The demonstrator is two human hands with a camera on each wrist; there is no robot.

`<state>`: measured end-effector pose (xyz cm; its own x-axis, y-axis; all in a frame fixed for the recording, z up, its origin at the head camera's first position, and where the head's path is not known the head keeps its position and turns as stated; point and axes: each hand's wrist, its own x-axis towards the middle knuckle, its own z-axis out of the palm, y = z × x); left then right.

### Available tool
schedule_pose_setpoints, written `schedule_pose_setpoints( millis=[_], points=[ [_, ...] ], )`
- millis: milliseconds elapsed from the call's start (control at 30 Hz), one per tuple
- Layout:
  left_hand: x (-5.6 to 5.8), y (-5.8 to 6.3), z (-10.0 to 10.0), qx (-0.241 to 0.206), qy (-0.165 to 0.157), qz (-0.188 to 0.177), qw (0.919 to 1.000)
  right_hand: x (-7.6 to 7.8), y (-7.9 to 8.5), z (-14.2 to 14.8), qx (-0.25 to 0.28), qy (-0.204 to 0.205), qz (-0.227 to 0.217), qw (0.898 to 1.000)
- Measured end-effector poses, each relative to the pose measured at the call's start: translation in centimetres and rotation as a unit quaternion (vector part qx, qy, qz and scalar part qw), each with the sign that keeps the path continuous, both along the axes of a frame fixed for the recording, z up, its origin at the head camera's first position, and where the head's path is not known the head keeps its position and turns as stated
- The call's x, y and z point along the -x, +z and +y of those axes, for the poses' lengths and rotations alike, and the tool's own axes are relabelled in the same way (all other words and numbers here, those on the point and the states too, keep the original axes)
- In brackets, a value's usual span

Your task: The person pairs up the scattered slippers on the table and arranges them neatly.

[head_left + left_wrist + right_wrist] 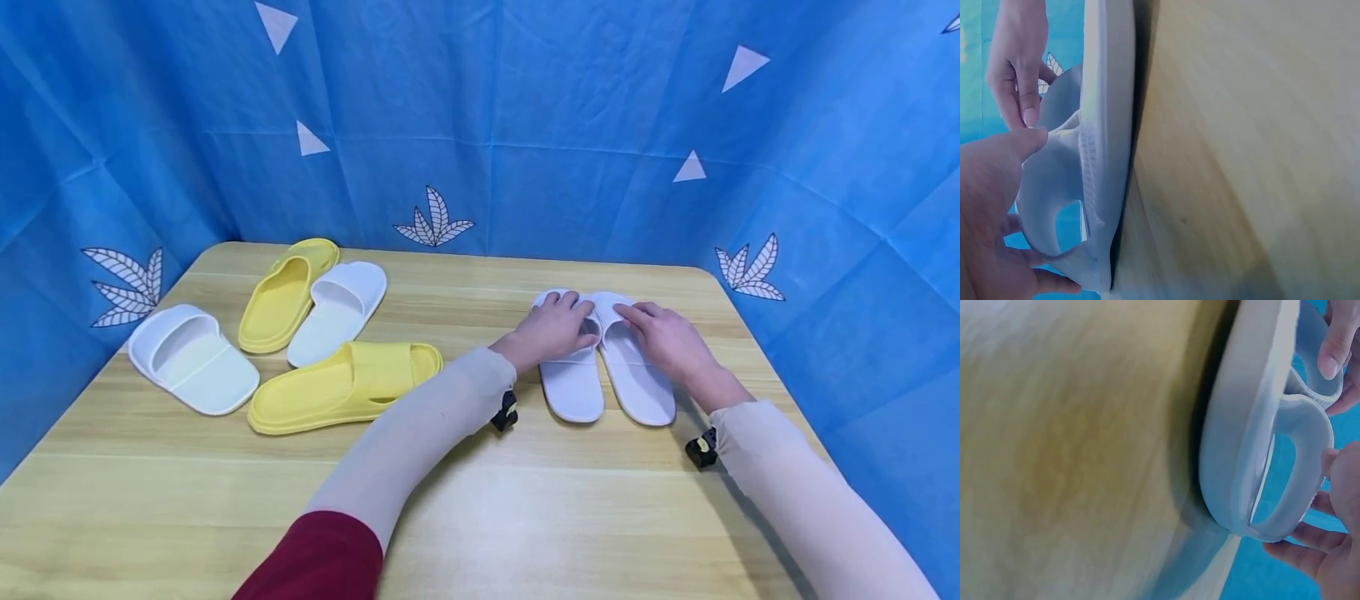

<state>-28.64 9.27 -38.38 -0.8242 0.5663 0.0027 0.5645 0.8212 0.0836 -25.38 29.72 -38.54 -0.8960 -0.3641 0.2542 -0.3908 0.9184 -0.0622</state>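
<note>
Two white slippers lie side by side at the right of the table, toes pointing away, their straps nearly touching. My left hand [551,329] holds the left white slipper [572,392] by its strap, thumb at the strap's near edge and fingers over the toe side. On the right white slipper [641,387], my right hand [671,337] grips the outer side of the strap. In the right wrist view the thumb of the right hand [1341,506] touches the top of that strap [1310,425], with the fingers along its side. Both soles appear to rest on the table.
Left on the wooden table [487,533] lie a yellow slipper [277,304], a white slipper [337,312], another white one [202,367] and a yellow one lying sideways [330,392]. A blue curtain [540,192] hangs behind and along both sides.
</note>
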Motion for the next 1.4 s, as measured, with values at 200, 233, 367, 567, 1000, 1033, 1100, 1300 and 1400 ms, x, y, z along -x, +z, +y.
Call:
schedule_pose_setpoints(
  millis=[200,233,367,567,1000,1033,1100,1300,1400],
  points=[
    [0.2,0.0,0.5,-0.008,-0.003,0.001,1.0,-0.1,0.4,0.1,0.003,-0.015,-0.01,1.0],
    [0.2,0.1,0.5,-0.008,-0.004,0.0,1.0,-0.1,0.4,0.2,0.002,-0.016,-0.012,1.0],
    [0.3,0.3,0.8,-0.024,-0.012,-0.007,0.9996,-0.2,0.6,0.5,0.007,-0.025,-0.019,0.999],
    [0.3,0.5,1.4,-0.035,-0.009,-0.019,0.9992,-0.5,0.6,1.0,0.018,-0.036,-0.028,0.999],
    [-0.4,0.9,0.8,-0.023,-0.026,-0.011,0.9994,-0.6,0.8,0.4,0.023,-0.038,-0.015,0.999],
    [-0.5,1.0,0.6,-0.02,-0.029,-0.009,0.9993,-0.6,0.9,0.3,0.022,-0.036,-0.014,0.999],
    [-0.6,1.1,0.4,-0.014,-0.035,-0.01,0.9993,-0.7,1.0,0.1,0.021,-0.033,-0.012,0.999],
    [-0.9,1.5,-0.5,0.006,-0.052,-0.005,0.9986,-0.9,1.4,-0.4,0.022,-0.027,-0.011,0.999],
    [-1.1,1.7,-1.1,0.015,-0.058,0.001,0.9982,-1.0,1.5,-0.6,0.021,-0.024,-0.011,0.999]
  ],
)
